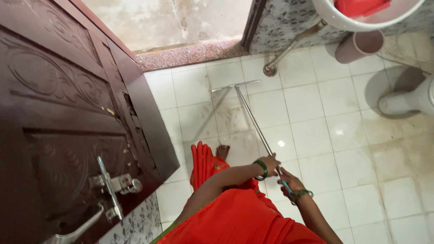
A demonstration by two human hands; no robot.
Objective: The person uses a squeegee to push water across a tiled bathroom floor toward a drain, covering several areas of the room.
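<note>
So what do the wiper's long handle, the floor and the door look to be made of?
Floor wiper handle: likely metal, a thin, shiny silver rod with a teal grip near the right hand. Floor: glazed off-white ceramic tiles, with grout lines and glare. Door: dark carved wood, probably varnished.

Door (68, 113) left, toilet (409, 97) probably far right

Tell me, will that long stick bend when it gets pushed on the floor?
Probably not much. The wiper has a thin, straight metal-looking handle, so it likely stays stiff. It looks light for its length. The tiled floor looks wet and shiny, so its blade should slide easily.
</note>
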